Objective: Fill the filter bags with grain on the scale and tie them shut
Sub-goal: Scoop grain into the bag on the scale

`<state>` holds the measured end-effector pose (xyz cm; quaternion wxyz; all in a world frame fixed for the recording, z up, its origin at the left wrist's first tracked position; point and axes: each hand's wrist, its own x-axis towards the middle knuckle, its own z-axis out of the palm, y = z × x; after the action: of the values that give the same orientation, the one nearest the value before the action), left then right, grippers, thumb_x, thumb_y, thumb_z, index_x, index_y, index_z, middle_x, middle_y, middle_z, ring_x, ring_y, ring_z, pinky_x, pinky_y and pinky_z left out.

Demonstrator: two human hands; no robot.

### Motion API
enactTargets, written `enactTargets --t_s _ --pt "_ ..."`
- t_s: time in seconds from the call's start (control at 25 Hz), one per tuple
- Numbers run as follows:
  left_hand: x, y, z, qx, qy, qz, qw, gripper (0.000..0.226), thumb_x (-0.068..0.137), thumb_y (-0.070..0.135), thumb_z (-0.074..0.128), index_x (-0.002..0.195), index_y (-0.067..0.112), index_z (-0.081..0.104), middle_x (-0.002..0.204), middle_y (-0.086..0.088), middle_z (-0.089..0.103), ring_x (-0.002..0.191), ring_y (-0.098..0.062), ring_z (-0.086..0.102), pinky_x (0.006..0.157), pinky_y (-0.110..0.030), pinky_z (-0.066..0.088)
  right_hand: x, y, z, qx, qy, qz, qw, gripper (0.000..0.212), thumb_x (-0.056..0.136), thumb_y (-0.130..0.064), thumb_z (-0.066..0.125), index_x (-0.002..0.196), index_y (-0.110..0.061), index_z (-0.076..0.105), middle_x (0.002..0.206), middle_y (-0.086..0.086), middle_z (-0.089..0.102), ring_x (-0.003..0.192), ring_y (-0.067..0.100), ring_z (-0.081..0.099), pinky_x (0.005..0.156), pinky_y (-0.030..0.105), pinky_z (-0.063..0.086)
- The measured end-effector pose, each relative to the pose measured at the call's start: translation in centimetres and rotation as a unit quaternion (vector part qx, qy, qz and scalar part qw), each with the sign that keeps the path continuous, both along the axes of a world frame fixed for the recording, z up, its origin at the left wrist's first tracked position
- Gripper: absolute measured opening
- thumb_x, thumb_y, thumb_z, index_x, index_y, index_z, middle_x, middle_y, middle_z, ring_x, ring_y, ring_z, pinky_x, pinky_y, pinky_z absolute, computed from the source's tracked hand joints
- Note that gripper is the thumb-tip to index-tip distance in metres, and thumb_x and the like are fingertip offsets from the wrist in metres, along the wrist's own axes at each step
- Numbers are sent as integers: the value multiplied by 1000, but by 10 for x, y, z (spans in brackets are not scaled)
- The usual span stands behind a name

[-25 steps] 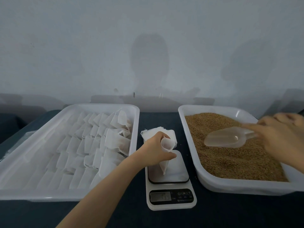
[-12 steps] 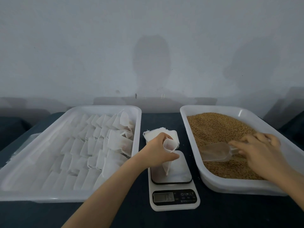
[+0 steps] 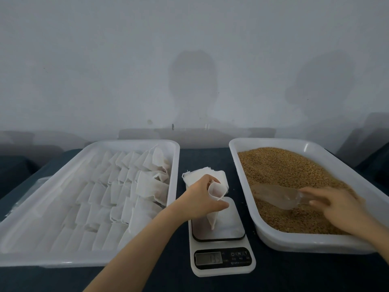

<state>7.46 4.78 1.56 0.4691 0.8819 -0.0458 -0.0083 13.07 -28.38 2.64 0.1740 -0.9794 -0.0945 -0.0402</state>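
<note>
My left hand (image 3: 200,197) holds a white filter bag (image 3: 215,201) upright with its mouth held open, its tip touching the plate of the small kitchen scale (image 3: 221,245). Behind the scale lies a stack of flat filter bags (image 3: 202,174). My right hand (image 3: 336,205) grips the handle of a clear plastic scoop (image 3: 275,196), whose bowl lies in the brown grain (image 3: 290,175) that fills the white tray (image 3: 294,242) on the right.
A large white tray (image 3: 174,165) on the left holds several rows of filled white bags. Everything stands on a dark blue tabletop (image 3: 202,157). A pale wall rises close behind the trays.
My right hand has brought the scoop down from above the grain into it, near the tray's front. My left hand and the bag stay on the scale.
</note>
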Motion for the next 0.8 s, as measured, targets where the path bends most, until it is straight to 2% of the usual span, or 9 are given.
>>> enactTargets --t_s 0.12,0.28,0.36,0.4,0.48,0.56,0.64,0.72,0.8 --pt "-1 0 -1 3 -3 -2 1000 50 76 38 75 114 31 43 104 15 52 91 -8 57 69 -15 44 1 -3 -1 74 22 -1 997 38 89 -19 61 116 -46 58 116 -4 64 106 19 56 101 50 37" --pt "0 -1 1 3 -1 -4 1000 50 77 38 75 115 31 43 103 15 53 91 -9 57 70 -15 44 1 -4 1 70 -1 -5 998 39 88 -17 62 117 -43 58 119 -2 64 98 15 55 85 36 41" --pt "0 -1 1 1 1 -5 1000 50 77 38 74 115 30 43 103 14 53 91 -9 57 71 -16 45 -2 -3 7 72 -8 3 997 41 87 -15 62 112 -48 55 113 -2 66 87 10 52 73 31 38" --pt "0 -1 1 0 3 -5 1000 50 77 38 74 116 30 43 104 14 53 91 -9 57 71 -16 45 -4 -1 11 70 -14 9 997 43 87 -15 63 108 -51 53 109 -3 66 84 7 51 72 31 38" --pt "0 -1 1 3 5 -4 1000 51 78 38 74 117 29 43 105 12 54 92 -10 57 73 -17 46 -8 5 24 78 -28 29 996 47 86 -14 63 101 -57 50 104 -8 64 82 4 51 75 33 42" --pt "0 -1 2 2 4 -5 1000 51 78 38 74 117 28 43 107 10 54 92 -11 57 74 -18 46 -13 16 41 81 -42 63 994 51 85 -13 64 100 -59 49 101 -12 64 83 4 55 73 30 45" --pt "-1 -1 2 -2 6 -7 1000 50 79 38 74 117 28 43 107 10 55 92 -10 58 75 -19 47 -17 30 58 48 -59 99 992 48 84 -16 64 106 -56 51 101 -17 64 92 12 59 86 43 47" --pt "-2 -2 3 -6 5 -8 1000 50 78 39 74 117 28 43 106 10 56 92 -9 58 76 -20 48 -21 42 73 13 -86 124 988 46 84 -19 64 110 -55 51 98 -24 60 100 16 55 100 53 36" --pt "-2 -2 3 -8 4 -7 1000 50 78 39 74 117 28 43 105 10 57 90 -8 58 75 -19 48 -23 53 85 -8 -102 142 985 45 85 -22 62 107 -59 48 97 -28 56 104 13 47 106 47 22"
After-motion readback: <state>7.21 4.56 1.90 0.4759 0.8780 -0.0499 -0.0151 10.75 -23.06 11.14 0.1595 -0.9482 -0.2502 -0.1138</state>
